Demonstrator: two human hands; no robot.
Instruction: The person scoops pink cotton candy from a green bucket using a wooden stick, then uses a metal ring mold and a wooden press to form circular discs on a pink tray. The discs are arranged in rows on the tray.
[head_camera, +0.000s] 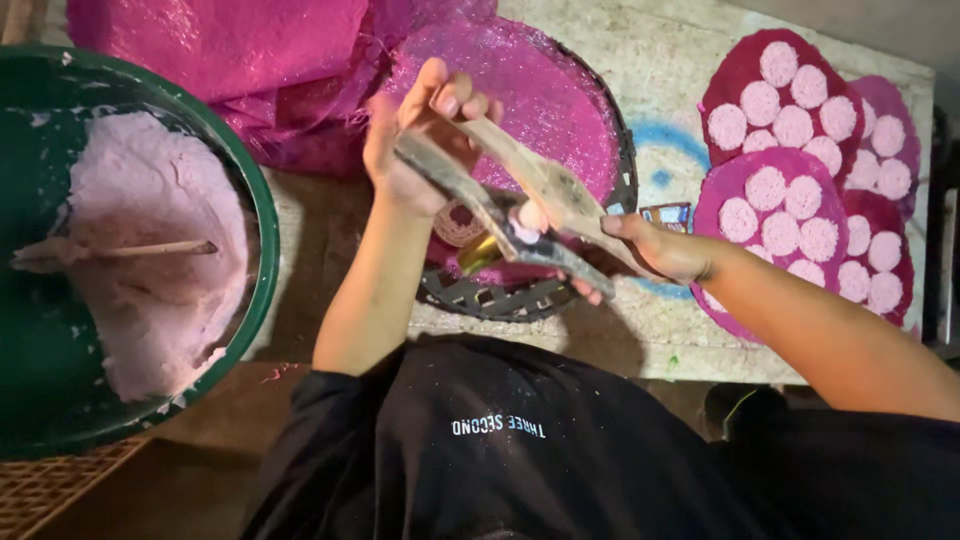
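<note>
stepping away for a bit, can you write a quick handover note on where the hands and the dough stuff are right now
Left hand: raised over the woven tray, gripping one wooden paddle.
Right hand: gripping the other paddle; a small pink lump sits between the two.
Green basin at left holds pink dough with a stick lying in it.
Done: round pink mats at right carry rows of pale discs.
Left: plenty of dough in the basin; the glittery sheet on the tray has no discs.

- On your left, a green basin (262, 215) of pale pink paste with a stick (130, 250) in it.
- Far right, magenta discs (790, 170) topped with pink rounds.
- Far left, pink netting (230, 50).
</note>
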